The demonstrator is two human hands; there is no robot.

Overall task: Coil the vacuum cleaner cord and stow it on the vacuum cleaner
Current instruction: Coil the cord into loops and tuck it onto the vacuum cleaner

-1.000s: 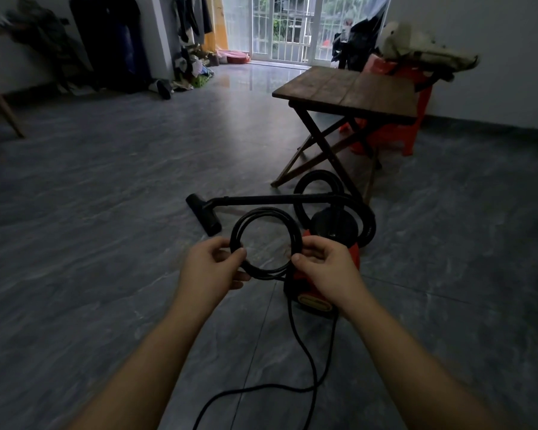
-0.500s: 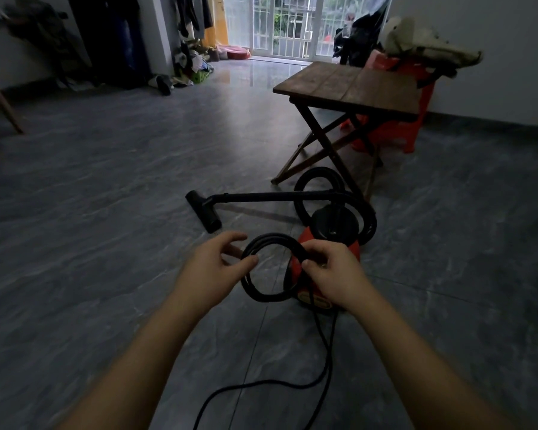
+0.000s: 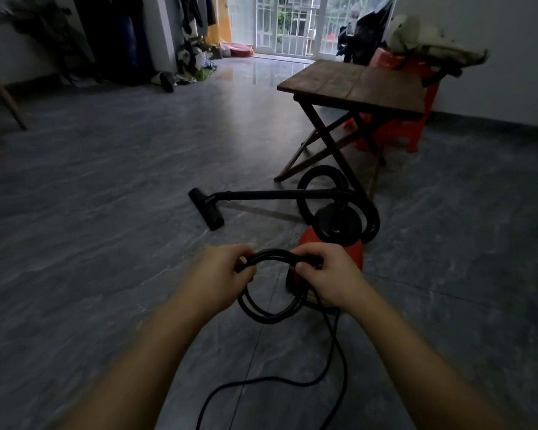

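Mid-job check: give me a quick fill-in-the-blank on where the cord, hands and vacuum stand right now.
1. The coiled cord is gripped by ____ hands, the left hand and the right hand.
2. The body of the vacuum cleaner is ____ in colour.
3. The uncoiled part of the cord trails on the ____.
4. The floor nozzle lies to the ____ of the folding table in the picture.

Missing words: both; red; floor; left

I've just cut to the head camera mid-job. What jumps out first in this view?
Both hands, left hand and right hand, grip a small black coil of cord at centre frame, with loose cord trailing over the floor toward the camera. Just beyond stands the red vacuum cleaner, its hose looped beside a wooden folding table.
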